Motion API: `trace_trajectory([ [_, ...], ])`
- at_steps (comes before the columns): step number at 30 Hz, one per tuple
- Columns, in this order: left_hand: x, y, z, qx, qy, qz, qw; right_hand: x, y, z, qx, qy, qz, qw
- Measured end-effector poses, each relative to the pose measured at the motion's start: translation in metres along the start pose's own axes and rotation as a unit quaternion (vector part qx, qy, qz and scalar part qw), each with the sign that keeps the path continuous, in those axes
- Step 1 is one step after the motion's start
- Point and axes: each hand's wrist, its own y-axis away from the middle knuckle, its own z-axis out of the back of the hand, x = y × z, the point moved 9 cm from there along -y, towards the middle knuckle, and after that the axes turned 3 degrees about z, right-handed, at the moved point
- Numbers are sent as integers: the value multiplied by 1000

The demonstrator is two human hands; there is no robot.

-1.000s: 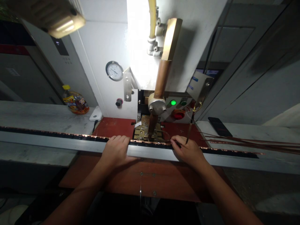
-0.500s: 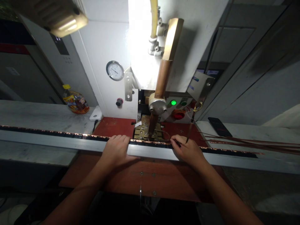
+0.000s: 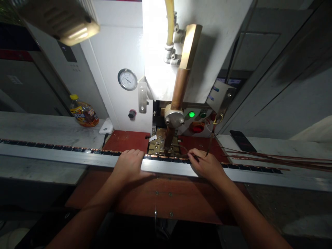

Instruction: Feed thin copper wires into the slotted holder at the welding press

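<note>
A long metal rail [image 3: 166, 166] runs across the front of the machine, with a dark strip edged in copper [image 3: 85, 150] along its back. My left hand [image 3: 129, 163] grips the rail and strip left of the copper electrode [image 3: 169, 137], its fingers over the far edge and thumb along the front. My right hand [image 3: 204, 164] lies on the rail right of the electrode, fingers pinched on a thin dark piece whose shape is hard to make out. The electrode's tip meets the brass fixture [image 3: 153, 146] behind the strip.
Thin copper strips [image 3: 280, 160] lie on the right beside a dark phone [image 3: 242, 140]. On the left stand a bottle [image 3: 84, 112] and a white device [image 3: 105, 127]. The machine's gauge [image 3: 127, 79] and green light [image 3: 191, 114] face me. A lamp [image 3: 64, 24] hangs upper left.
The strip and rail have shifted slightly to the left, and the dark segments show more clearly. Both hands hold nearly the same places. The view has tilted very slightly.
</note>
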Motion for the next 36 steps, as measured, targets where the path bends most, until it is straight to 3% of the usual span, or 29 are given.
trace_trajectory([
  [10,2,-4,0,32,0,17,999,-4,-3,-5,34,1,-21,999],
  [36,2,-9,0,67,14,23,997,-8,-6,-7,56,-17,-57,997],
])
